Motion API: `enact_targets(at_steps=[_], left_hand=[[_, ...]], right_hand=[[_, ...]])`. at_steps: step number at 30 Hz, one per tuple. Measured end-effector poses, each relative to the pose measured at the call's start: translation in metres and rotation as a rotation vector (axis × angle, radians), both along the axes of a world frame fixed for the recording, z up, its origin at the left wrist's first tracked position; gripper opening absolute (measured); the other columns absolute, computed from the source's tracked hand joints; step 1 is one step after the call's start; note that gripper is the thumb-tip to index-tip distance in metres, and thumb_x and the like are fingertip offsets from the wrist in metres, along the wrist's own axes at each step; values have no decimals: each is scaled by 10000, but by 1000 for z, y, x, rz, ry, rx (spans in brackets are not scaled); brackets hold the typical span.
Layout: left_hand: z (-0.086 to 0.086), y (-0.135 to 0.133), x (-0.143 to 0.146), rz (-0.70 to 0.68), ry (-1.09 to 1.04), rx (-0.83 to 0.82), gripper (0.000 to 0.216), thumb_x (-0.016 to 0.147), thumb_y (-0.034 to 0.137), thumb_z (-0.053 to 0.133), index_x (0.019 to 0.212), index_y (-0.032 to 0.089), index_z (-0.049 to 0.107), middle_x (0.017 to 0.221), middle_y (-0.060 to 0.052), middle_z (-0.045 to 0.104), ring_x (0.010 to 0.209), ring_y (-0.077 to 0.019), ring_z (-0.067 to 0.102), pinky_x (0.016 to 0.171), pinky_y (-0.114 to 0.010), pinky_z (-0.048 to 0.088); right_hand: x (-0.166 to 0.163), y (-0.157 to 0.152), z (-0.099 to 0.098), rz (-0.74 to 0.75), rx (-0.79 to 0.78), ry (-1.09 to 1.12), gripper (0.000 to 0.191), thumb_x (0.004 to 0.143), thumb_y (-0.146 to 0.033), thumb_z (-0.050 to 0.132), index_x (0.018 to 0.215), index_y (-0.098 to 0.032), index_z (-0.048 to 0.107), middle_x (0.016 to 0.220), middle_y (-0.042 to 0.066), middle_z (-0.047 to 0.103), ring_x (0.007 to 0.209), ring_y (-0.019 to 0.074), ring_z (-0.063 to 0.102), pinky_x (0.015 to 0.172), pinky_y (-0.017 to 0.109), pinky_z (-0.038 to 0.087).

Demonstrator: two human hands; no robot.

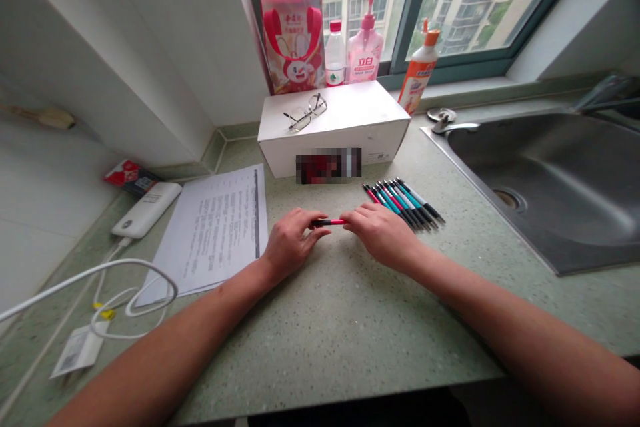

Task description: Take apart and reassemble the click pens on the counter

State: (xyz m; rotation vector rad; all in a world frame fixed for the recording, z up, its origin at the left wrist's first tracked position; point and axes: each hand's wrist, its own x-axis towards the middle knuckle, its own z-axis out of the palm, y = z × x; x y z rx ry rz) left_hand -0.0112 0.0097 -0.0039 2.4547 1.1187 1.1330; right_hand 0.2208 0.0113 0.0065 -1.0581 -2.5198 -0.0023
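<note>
A red pen [331, 221] with a black tip lies level just above the green speckled countertop [340, 320], held at both ends. My left hand [291, 243] pinches its black end with closed fingers. My right hand [381, 232] grips the other end, fingers curled over it. Right beside my right hand, a row of several red, teal and grey pens [406, 203] lies side by side on the counter.
A white box [345, 127] with glasses [306, 112] on top stands behind the hands. A printed sheet [215, 230], power bank [147, 209] and white cable [115, 287] lie left. A steel sink [555, 187] is right. Bottles [365, 47] line the window sill.
</note>
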Motion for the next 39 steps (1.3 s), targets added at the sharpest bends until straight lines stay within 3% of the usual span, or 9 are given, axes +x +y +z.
enact_targets(at_steps=[7,12,19,25,29,32,35,39], left_hand=[[2,0,-2,-20,27,11,277,1001,385,567,1002,162,730,767,-50,735,693,-172,635,672,-300,490],[2,0,-1,-25,53,-121,547,1063,455,378,719,181,704,624,-13,689,625,-152,625,689,-295,475],[0,0,2,12,21,-42,343,1029,428,495,987,172,719,762,-36,731,717,-168,645,709,-307,486],[0,0,2,7,9,-3,238,1007,362,558,998,175,704,867,-56,747,782,-182,654,732,-323,499],[1,-1,1,10,10,-22,215,1008,336,559,1025,177,702,860,-55,743,789,-184,656,738,-322,501],[1,-1,1,12,28,-42,239,1012,352,549,1003,180,714,822,-52,735,769,-184,647,731,-321,495],[1,-1,1,19,53,-60,301,1021,389,519,968,173,724,784,-54,727,731,-185,627,714,-323,481],[1,0,1,28,80,-81,375,1034,427,472,931,172,726,743,-50,714,705,-187,611,707,-326,468]], right_hand=[[1,1,-1,25,-30,7,233,1037,-247,483,1024,-148,692,864,85,722,795,208,576,716,329,373],[1,-1,5,33,-7,8,243,1043,-227,460,1034,-158,693,850,69,700,785,198,561,713,325,373],[-2,-5,9,-37,-41,84,319,1048,-351,458,1157,-154,685,936,89,697,875,221,607,768,340,438],[-4,-6,9,-67,-100,137,322,1043,-355,464,1010,-147,707,921,95,678,872,222,620,761,341,466],[-5,-5,5,-75,-133,183,258,1022,-335,525,1103,-142,677,1025,108,706,944,223,647,795,335,485],[-5,-6,2,-88,-168,165,290,1040,-354,486,1134,-164,685,1011,93,735,938,220,669,800,342,489],[-5,-6,1,-90,-157,155,309,1045,-355,471,1016,-171,718,917,78,730,872,213,668,750,334,483],[-3,-6,5,-66,-113,244,206,1009,-313,557,1013,-172,707,944,75,714,887,199,658,748,312,480]])
